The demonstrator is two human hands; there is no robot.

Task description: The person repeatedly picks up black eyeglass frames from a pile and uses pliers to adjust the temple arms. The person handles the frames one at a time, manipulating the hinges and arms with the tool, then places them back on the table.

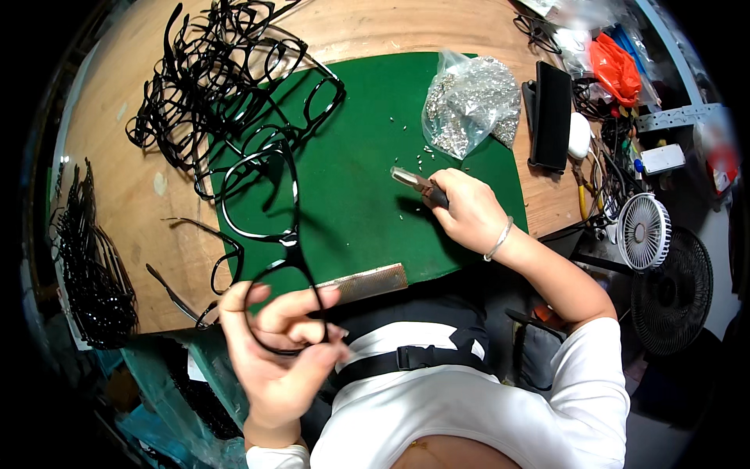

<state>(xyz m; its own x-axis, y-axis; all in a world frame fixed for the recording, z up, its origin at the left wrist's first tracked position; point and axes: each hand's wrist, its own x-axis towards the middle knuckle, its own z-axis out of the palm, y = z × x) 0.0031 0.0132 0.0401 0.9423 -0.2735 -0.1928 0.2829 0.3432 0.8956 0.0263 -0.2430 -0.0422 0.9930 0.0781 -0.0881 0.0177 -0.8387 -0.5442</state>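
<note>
My left hand is closed on one rim of a black eyeglass frame, held up at the table's near edge. The frame's other rim points away from me, toward a tangled heap of black eyeglass frames. Over the green mat, my right hand grips a pair of pliers, whose jaws point left. Beyond the pliers sits a clear plastic bag of small metal parts, with several loose bits scattered on the mat beside it. Below the frame lies a flat metal strip at the mat's near edge.
Black temple arms are bunched at the left table edge. On the right are a black case, a white mouse-like object, yellow-handled pliers, cables, a small white fan and an orange-red bag.
</note>
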